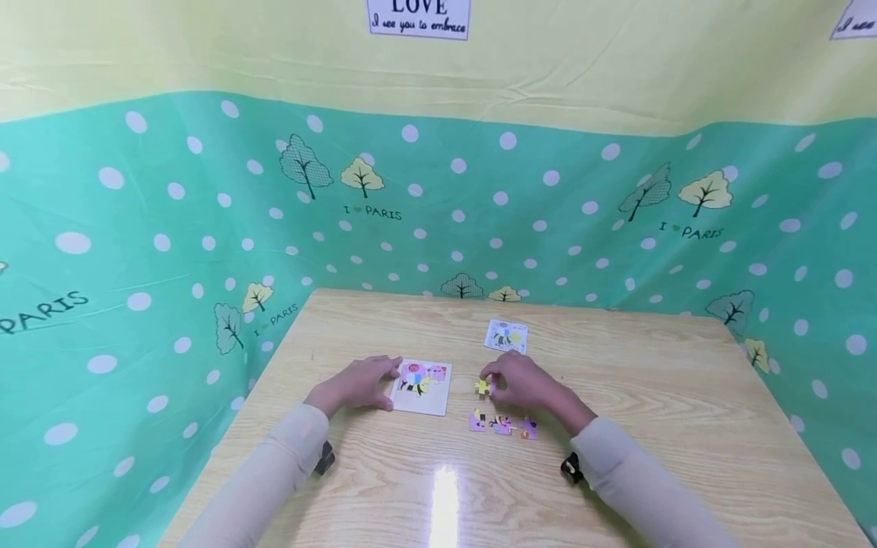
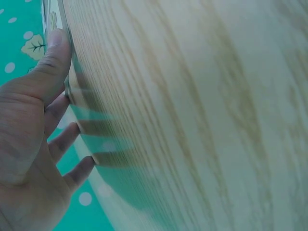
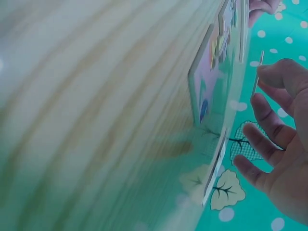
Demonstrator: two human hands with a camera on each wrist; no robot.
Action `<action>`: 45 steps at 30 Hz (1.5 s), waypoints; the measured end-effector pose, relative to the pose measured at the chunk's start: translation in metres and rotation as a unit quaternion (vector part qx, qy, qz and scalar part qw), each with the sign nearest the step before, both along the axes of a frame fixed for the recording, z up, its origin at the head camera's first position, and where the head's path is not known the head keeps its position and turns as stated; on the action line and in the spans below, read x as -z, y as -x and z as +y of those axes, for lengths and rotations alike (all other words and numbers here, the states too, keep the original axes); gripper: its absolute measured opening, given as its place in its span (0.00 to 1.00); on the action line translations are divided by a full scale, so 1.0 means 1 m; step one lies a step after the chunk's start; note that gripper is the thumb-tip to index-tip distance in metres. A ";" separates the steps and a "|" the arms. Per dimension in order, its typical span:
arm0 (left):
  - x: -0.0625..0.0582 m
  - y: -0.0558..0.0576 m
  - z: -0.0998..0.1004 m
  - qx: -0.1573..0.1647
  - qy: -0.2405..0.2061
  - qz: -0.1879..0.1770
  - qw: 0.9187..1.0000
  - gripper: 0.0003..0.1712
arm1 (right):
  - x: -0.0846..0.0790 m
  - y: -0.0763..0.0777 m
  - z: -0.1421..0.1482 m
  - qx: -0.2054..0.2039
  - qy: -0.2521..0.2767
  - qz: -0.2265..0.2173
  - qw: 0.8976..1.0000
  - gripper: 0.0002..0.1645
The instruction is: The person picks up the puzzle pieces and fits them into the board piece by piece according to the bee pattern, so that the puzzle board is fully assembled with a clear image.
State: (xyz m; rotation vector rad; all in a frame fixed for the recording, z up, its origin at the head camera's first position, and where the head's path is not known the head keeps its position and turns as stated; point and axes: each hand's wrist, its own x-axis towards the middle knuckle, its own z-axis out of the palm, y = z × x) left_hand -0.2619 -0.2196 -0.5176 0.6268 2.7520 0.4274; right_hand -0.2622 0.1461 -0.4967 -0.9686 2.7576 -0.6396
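Now the yellow jigsaw piece [image 1: 483,387] is pinched by the right hand [image 1: 524,383], just right of the puzzle tray [image 1: 430,404], whose left edge is touched by the outspread left hand [image 1: 358,383].

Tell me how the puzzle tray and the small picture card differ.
The puzzle tray looks larger; the picture card looks smaller.
The puzzle tray lies nearer, with the left hand at its edge; the picture card lies farther back, to the right.
The puzzle tray is partly filled with pieces; the picture card bears a paler printed picture.
Both lie on the table and show a yellow-and-black figure.
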 end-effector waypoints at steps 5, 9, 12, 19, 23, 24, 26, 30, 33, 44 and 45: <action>0.000 0.000 0.000 -0.001 0.004 0.001 1.000 0.40 | 0.003 0.004 -0.013 -0.008 -0.002 0.012 1.000 0.22; 0.000 0.000 0.000 0.000 0.005 0.002 1.000 0.40 | 0.002 0.006 -0.025 -0.012 0.003 0.006 1.000 0.22; 0.000 0.000 0.000 0.002 0.007 0.003 1.000 0.40 | 0.002 0.008 -0.035 -0.013 -0.002 0.004 1.000 0.23; 0.001 0.000 0.000 0.006 0.008 0.006 1.000 0.40 | 0.005 0.011 -0.055 -0.012 -0.006 -0.001 1.000 0.24; 0.000 0.000 0.000 0.005 0.008 0.007 1.000 0.40 | 0.004 0.012 -0.065 -0.009 -0.011 -0.006 1.000 0.24; 0.000 0.000 0.000 0.005 0.009 0.007 1.000 0.40 | 0.004 0.012 -0.067 -0.011 -0.012 -0.006 1.000 0.24; -0.001 -0.001 0.000 0.005 0.009 0.006 1.000 0.40 | 0.005 0.013 -0.071 -0.015 -0.019 -0.002 1.000 0.23; -0.002 -0.001 0.001 0.006 0.009 0.005 1.000 0.39 | 0.007 0.014 -0.080 -0.022 -0.028 -0.003 0.999 0.20; -0.002 -0.001 0.000 0.008 0.011 0.007 1.000 0.39 | 0.008 0.014 -0.086 -0.027 -0.037 -0.006 0.999 0.19; -0.001 -0.001 0.000 0.003 0.006 0.005 1.000 0.39 | 0.010 0.014 -0.095 -0.027 -0.058 0.001 0.998 0.19; -0.001 -0.001 0.000 0.002 0.006 0.005 1.000 0.39 | 0.011 0.014 -0.095 -0.028 -0.059 0.002 0.998 0.19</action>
